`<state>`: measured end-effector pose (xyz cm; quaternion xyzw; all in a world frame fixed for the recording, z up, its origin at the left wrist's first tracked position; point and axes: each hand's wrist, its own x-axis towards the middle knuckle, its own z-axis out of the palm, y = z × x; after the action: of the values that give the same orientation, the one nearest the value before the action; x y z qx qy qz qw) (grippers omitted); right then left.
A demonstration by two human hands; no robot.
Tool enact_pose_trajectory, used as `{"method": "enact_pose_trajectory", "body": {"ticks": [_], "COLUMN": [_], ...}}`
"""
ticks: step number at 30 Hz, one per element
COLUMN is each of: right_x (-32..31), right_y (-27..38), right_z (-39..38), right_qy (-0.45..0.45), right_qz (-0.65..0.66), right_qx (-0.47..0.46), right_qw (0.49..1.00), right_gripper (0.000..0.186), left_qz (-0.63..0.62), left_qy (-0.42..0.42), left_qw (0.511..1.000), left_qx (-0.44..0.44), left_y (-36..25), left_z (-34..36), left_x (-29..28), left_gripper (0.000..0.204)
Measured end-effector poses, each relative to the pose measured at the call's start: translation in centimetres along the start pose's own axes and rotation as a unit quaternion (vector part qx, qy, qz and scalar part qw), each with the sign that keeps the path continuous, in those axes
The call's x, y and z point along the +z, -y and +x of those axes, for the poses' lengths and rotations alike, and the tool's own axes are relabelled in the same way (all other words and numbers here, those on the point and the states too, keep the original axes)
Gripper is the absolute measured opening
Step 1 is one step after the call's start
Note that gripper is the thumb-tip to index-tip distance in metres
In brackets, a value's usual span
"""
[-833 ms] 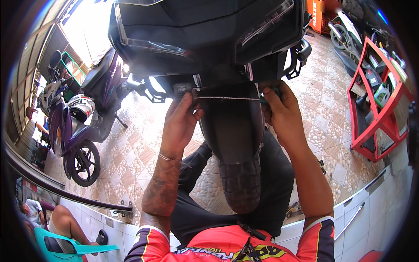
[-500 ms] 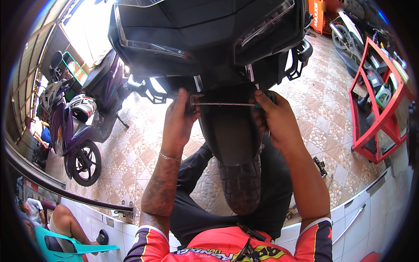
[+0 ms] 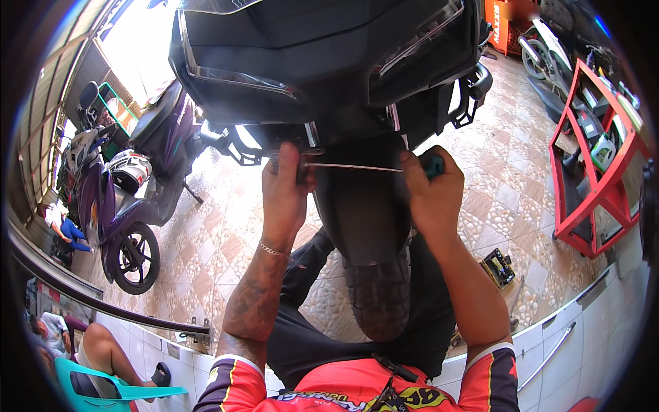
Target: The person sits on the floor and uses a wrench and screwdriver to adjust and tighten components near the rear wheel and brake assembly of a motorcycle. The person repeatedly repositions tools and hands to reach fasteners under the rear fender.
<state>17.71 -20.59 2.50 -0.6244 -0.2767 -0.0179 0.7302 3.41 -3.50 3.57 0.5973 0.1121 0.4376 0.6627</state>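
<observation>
A long thin metal shaft of a screwdriver (image 3: pixel 353 166) spans the front of the motorcycle's black fender (image 3: pixel 364 213), just under the fork legs. My right hand (image 3: pixel 432 189) is closed round its teal handle (image 3: pixel 434 166), thumb toward the shaft. On the other side my left hand (image 3: pixel 283 189) is closed by the left fork leg, thumb pointing up, at the far end of the shaft. Its fingers and the shaft's tip are partly hidden. Below the fender the knobby front tire (image 3: pixel 377 302) stands between my legs. The black front fairing (image 3: pixel 322 55) hangs above both hands.
On the tiled floor to the right lies a small black and yellow object (image 3: pixel 498 268). Further right stands a red metal frame cart (image 3: pixel 559 185) with bottles. A purple scooter (image 3: pixel 113 206) is parked at left. Someone sits on a teal chair (image 3: pixel 75 384) at lower left.
My right hand has turned, showing more of the teal handle, and its forearm has shifted slightly left. The shaft slopes a little more. My left hand stays about where it was.
</observation>
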Motion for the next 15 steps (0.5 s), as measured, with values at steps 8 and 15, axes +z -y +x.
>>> {"method": "enact_pose_trajectory", "body": {"ticks": [8, 15], "right_x": [0.1, -1.9], "right_y": [-0.3, 4.1], "right_z": [-0.1, 2.3], "right_qy": [-0.02, 0.273], "right_qz": [-0.11, -0.148], "right_qx": [-0.278, -0.336], "right_qw": [0.954, 0.889], "right_gripper": [0.028, 0.02], "left_qz": [-0.047, -0.12], "left_qy": [-0.023, -0.074], "left_qw": [0.993, 0.978], "left_qx": [-0.102, -0.152], "left_y": [1.6, 1.2], "left_z": [0.3, 0.2], "left_x": [-0.5, -1.7], "left_gripper": [0.049, 0.047]}}
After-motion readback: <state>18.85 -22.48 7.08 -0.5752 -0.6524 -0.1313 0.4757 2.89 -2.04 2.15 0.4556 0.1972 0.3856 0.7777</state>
